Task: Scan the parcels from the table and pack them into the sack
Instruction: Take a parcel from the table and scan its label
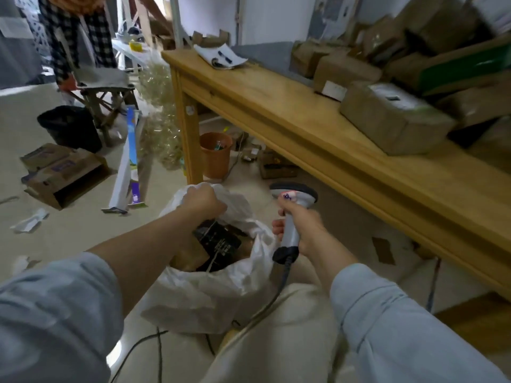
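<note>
Messy room, and the wooden table (304, 117) runs off toward 2 o'clock with brown parcels (392, 120) piled along its back. The white sack (199, 297) sits on the floor at 6 o'clock, by our knees. Our left hand (203, 201) has the rim bunched in its fist at the sack's 12 o'clock, probably to hold the mouth open; a dark parcel (218, 241) is inside. Our right hand (304, 230) is wrapped round the scanner (293, 197) at 3 o'clock, head up, handy for the next scan, we'd guess.
</note>
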### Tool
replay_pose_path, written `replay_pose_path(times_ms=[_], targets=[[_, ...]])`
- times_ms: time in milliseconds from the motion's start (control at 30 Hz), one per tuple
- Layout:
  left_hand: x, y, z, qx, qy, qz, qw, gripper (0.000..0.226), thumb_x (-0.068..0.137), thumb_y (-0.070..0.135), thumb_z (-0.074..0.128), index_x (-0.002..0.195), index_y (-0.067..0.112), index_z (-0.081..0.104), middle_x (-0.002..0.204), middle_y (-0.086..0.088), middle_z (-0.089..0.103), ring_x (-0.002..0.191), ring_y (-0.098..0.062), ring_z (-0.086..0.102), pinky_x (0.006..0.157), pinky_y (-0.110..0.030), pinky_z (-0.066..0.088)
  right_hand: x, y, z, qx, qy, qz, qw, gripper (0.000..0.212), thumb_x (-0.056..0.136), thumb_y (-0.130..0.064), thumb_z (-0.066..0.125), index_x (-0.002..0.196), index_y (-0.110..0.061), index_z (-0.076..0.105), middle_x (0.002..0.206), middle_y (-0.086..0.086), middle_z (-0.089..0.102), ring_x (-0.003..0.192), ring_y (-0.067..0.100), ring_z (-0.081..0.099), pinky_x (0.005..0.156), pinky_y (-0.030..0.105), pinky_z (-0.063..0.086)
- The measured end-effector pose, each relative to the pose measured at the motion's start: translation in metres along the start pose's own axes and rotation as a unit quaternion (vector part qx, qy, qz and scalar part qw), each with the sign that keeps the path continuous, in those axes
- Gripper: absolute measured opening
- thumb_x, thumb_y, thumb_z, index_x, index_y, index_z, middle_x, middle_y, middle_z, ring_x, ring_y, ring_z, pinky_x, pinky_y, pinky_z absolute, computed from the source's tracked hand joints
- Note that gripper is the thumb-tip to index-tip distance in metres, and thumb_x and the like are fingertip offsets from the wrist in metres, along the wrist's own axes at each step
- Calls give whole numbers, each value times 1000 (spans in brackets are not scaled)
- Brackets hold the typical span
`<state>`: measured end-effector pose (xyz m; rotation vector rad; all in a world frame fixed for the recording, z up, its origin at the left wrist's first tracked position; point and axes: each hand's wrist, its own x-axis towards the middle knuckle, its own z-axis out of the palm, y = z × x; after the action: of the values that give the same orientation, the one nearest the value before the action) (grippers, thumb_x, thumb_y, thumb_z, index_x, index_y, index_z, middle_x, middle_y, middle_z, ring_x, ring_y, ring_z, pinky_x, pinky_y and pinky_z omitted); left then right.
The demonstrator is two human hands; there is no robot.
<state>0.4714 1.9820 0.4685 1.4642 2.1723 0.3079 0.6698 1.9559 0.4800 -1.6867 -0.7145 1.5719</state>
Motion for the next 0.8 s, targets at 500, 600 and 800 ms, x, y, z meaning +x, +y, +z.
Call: replay_pose_path(times_ms=[500,600,800], targets=[[-36,282,-5,-149,-34,267,952,56,96,33,51,144,7,37,140,-11,47,123,-28,48,92,-31,41,-35,-149,-191,179,138,-190,955,10,87,-5,62,81,-4,55,66,7,54,54,15,53,46,24,46],[-28,314,0,-207,-40,267,940,49,98,36,48,135,3,47,128,-12,55,106,-26,53,81,-30,39,-13,-174,-219,195,211,-213,934,48,71,-16,77,112,-3,56,85,10,61,66,21,61,59,35,53],[-8,357,17,-286,-63,222,930,48,99,33,48,135,1,47,131,-16,54,117,-32,51,93,-37,44,27,-205,-244,190,212,-243,927,57,59,-19,84,109,-9,59,108,18,66,95,36,65,85,55,54]])
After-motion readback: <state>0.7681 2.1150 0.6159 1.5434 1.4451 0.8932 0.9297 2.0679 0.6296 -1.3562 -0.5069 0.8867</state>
